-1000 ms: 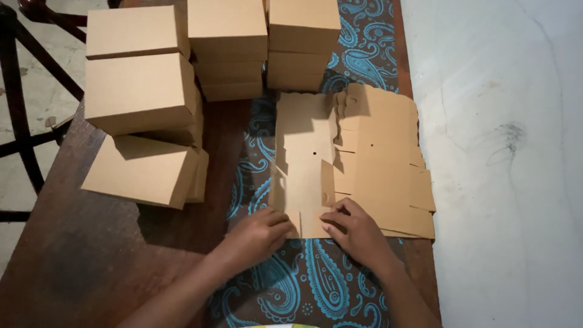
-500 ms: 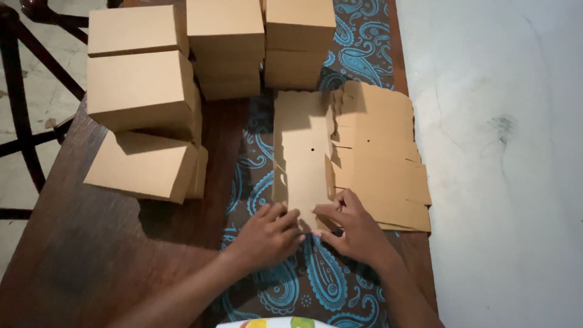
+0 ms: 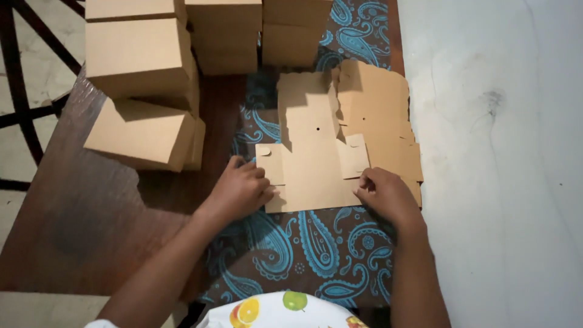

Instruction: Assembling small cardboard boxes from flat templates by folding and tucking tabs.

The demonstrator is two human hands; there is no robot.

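- Both your hands, left hand (image 3: 242, 189) and right hand (image 3: 382, 193), press down on the flat cardboard sheet (image 3: 313, 173), fingers curled, gripping nothing.
- Folded boxes (image 3: 143, 130) sit left of the sheet.

Tan cardboard (image 3: 316, 176); blue-paisley brown cloth (image 3: 316, 243)

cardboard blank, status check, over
Both hands, left and right, pressing flat cardboard blank. Blank on paisley cloth. Folded boxes stacked clear, upper left.

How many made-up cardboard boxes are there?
5 show, maybe more hidden: two stacked at the far left, one tilted below them, one stack at top middle, and one at top right. Some are cut off by the frame.
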